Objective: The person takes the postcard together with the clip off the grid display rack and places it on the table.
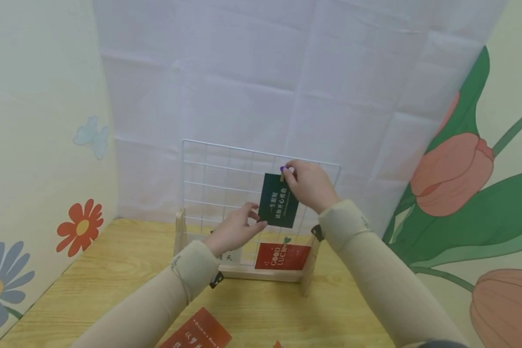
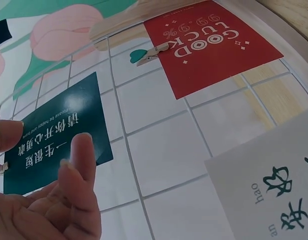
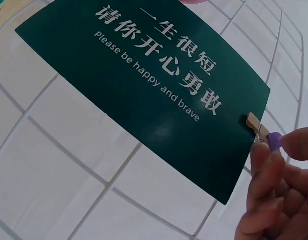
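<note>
With thumb and fingers, my right hand (image 1: 310, 184) pinches a small wooden clothespin (image 3: 254, 125) with a purple trim. The clothespin bites the upper edge of a dark green card (image 1: 278, 202) printed with white Chinese characters and "Please be happy and brave". That card overlaps a white wire grid panel (image 1: 226, 166) standing in a wooden base. Near the card's lower left corner is my left hand (image 1: 235, 228), its thumb and fingers apart and loosely bent; in the left wrist view its fingers (image 2: 83, 155) overlap the card.
Lower on the grid hangs a red "GOOD LUCK" card (image 1: 282, 257) under a clothespin with a green heart (image 2: 139, 56). Left of it is a white card (image 1: 231, 257) with dark characters. Another red card (image 1: 200, 331) lies on the wooden table (image 1: 126, 270) in front.
</note>
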Demonstrator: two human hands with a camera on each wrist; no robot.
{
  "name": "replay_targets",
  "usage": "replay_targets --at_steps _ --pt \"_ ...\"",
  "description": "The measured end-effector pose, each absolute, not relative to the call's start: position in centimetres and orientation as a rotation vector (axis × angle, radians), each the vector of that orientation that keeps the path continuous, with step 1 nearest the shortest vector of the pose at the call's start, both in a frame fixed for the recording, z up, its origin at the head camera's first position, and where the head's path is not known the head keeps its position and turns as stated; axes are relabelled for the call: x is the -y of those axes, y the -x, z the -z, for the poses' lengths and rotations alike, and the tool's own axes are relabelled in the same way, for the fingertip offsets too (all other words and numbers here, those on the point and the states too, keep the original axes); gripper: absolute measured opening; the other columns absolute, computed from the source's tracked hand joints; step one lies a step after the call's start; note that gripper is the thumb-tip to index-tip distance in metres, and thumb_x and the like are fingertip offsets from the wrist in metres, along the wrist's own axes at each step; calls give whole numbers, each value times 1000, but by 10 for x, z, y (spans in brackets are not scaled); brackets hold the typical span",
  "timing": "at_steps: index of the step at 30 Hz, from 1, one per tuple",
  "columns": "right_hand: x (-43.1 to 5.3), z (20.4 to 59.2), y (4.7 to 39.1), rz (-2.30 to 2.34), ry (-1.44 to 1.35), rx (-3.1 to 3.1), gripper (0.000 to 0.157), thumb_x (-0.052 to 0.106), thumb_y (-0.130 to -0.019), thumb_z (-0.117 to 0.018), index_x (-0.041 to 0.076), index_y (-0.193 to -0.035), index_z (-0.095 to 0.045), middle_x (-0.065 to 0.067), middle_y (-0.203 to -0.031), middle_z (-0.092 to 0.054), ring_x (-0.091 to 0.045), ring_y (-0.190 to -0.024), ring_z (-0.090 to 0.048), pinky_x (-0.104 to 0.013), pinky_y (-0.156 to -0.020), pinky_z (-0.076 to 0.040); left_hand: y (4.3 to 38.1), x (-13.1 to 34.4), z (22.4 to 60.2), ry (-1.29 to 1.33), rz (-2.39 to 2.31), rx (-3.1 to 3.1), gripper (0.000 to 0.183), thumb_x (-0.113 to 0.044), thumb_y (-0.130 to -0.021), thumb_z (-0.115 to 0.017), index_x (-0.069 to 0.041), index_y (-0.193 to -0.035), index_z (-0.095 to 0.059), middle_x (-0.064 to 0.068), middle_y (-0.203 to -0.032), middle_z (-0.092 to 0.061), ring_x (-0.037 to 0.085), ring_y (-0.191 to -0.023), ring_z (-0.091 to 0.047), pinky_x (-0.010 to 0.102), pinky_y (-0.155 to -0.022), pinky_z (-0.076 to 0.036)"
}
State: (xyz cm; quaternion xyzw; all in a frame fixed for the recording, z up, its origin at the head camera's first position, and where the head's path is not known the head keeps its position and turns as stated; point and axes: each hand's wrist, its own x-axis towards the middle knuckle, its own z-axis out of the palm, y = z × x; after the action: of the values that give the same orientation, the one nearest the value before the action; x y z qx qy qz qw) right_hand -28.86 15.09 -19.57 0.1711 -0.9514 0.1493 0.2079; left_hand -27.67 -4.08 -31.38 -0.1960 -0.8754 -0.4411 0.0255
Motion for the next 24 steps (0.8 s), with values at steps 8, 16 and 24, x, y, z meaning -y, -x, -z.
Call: replay_targets --at_steps 8,16,24 --pt "-150 195 290 -370 -500 2652 35 32 -111 -48 8 -129 -66 -8 -100 -72 -22 -84 -67 -41 -79 -57 279 39 309 584 1358 2701 61 -35 -104 -62 -5 -153 -42 13 -127 -63 25 -102 -65 44 -84 -57" --pt "-151 197 293 -410 -529 2647 31 33 -111 -49 10 -122 -67 -4 -87 -69 -19 -72 -63 -36 -67 -54 283 35 308 612 1325 2661 38 -33 -106 -60 -6 -133 -54 8 -111 -64 20 -91 -64 37 -75 -57" --pt "-153 196 292 -473 -526 2679 33 34 -111 -49 11 -129 -65 -4 -86 -66 -20 -74 -62 -37 -67 -54 287 36 305 627 1346 2634 22 -29 -106 -59 -10 -118 -59 6 -102 -66 18 -83 -64 35 -70 -57"
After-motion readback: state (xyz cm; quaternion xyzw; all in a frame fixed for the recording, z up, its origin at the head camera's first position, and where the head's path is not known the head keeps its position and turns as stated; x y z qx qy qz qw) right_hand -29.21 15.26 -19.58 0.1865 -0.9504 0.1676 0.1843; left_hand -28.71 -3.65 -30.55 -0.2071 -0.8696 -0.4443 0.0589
